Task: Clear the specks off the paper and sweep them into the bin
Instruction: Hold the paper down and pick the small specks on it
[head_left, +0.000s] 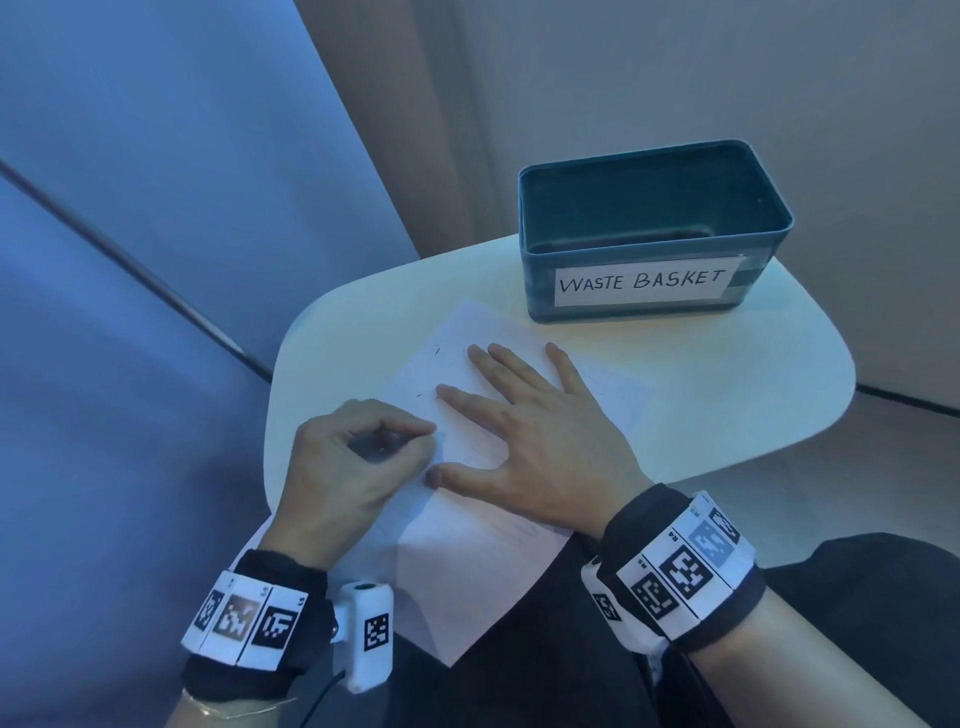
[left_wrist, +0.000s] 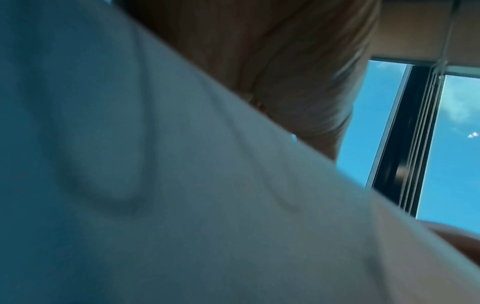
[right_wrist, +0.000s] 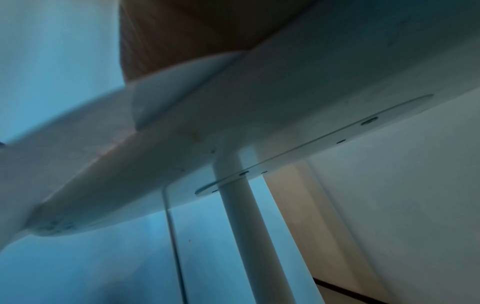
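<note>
On the white sheet of paper (head_left: 467, 525), the right hand (head_left: 535, 441) lies flat, palm down, its fingers (head_left: 498, 364) straight and spread apart, the thumb stretched out toward the left hand. Just left of it, the left hand (head_left: 343, 462) has its fingers curled in, thumb and fingertips drawn together at the paper's left edge; they seem to pinch that edge or something small there, though the head view is too soft to settle which. A few tiny dark specks (head_left: 418, 396) lie on the paper near the right hand's fingertips, thin as short pencil strokes.

Both wrists carry black fabric bands (head_left: 670, 540) with stiff white cards printed in black square patterns.

Smooth and thin, the paper lies slantwise, its near corner hanging past the rim of the white rounded tabletop (head_left: 727, 374) over the person's dark lap. Faint pencil lines show on its surface. Beyond the far corner of the paper, near it but apart, stands the dark teal rectangular plastic bin (head_left: 649, 260), with rounded corners, smooth walls and a white label hand-lettered "WASTE BASKET"; its inside is dark.

From the right wrist, the tabletop's pale underside, a flat oval mounting plate (right_wrist: 311, 148) and a round white post (right_wrist: 241, 216) show. The left wrist view is mostly blurred pale paper, with a window (left_wrist: 454, 144) behind.
</note>
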